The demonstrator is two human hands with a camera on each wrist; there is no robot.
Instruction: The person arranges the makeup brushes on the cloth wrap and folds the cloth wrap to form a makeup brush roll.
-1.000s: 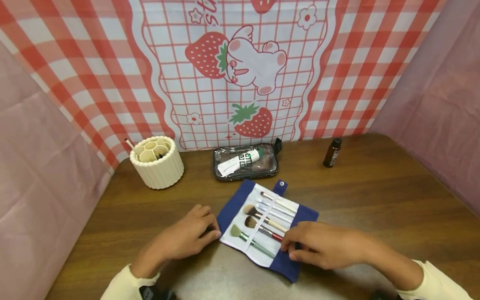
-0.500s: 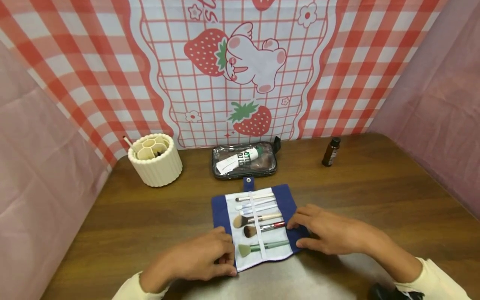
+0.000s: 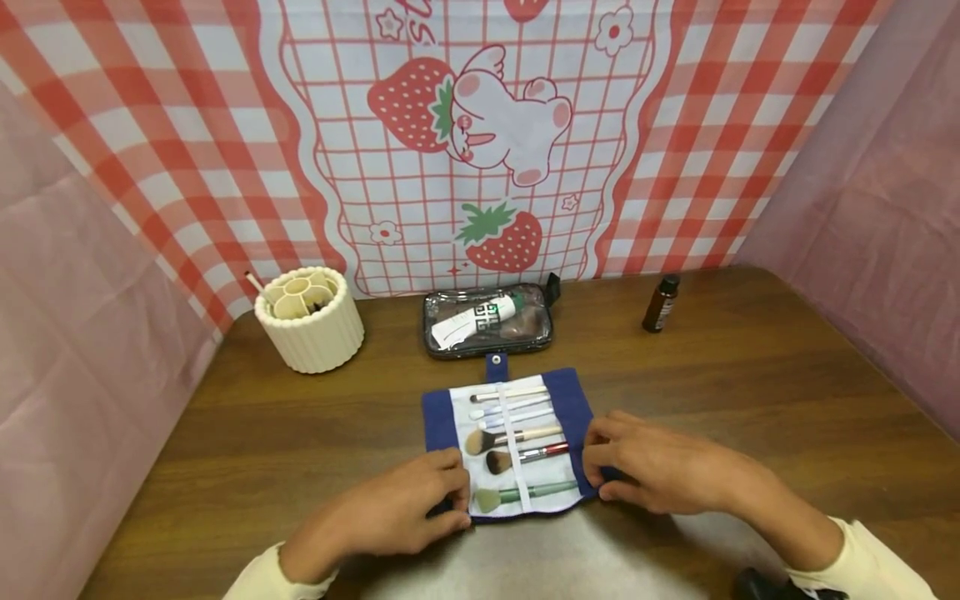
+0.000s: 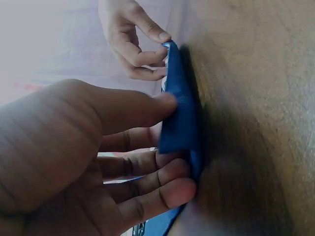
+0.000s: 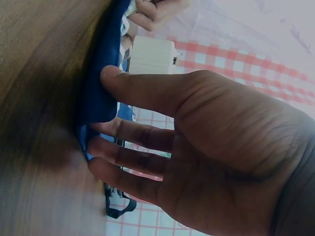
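Note:
A navy fabric brush roll (image 3: 567,402) lies unfolded in the head view, its snap tab (image 3: 496,367) toward the back. Under a white elastic band, several makeup brushes sit on the pale lining, among them a green brush (image 3: 543,489) and a red-handled brush (image 3: 551,450). At the near left corner my left hand (image 3: 405,507) pinches the roll's edge; its wrist view shows the thumb on the outer cloth (image 4: 179,128) and fingers behind it. My right hand (image 3: 667,467) pinches the near right corner the same way, thumb against the cloth (image 5: 98,98).
A clear zip pouch (image 3: 491,321) with a white tube stands just behind the roll. Back left is a ribbed cream holder (image 3: 315,333); back right, a small dark bottle (image 3: 661,304). A checked strawberry cloth (image 3: 480,167) hangs along the table's rear edge.
The roll has turned counterclockwise from a slant to nearly square, its tab swinging left behind it. My left hand came nearer and rightward, and its near left corner has shifted slightly.

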